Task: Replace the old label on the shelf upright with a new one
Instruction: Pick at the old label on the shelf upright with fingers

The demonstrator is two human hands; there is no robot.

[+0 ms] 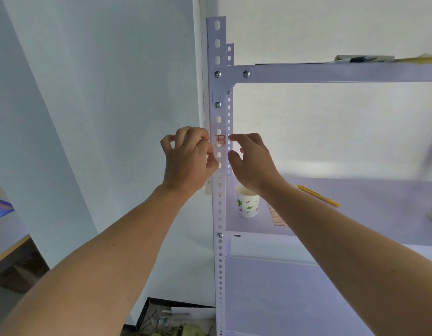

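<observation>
Forearms [113, 251] raised | label [219, 139] on upright [219, 204] face, below top bracket [218, 89] | left hand [189, 161] curled at label's left edge, grip unclear | right hand [251, 161] open beside upright | label likely thin, tear-prone: lift one corner, peel slowly.

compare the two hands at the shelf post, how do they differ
The left hand has curled fingers bunched at the left edge of the label; the right hand has looser, straighter fingers. The left hand sits left of the post, the right hand right of it, holding nothing. Both are raised at label height.
</observation>
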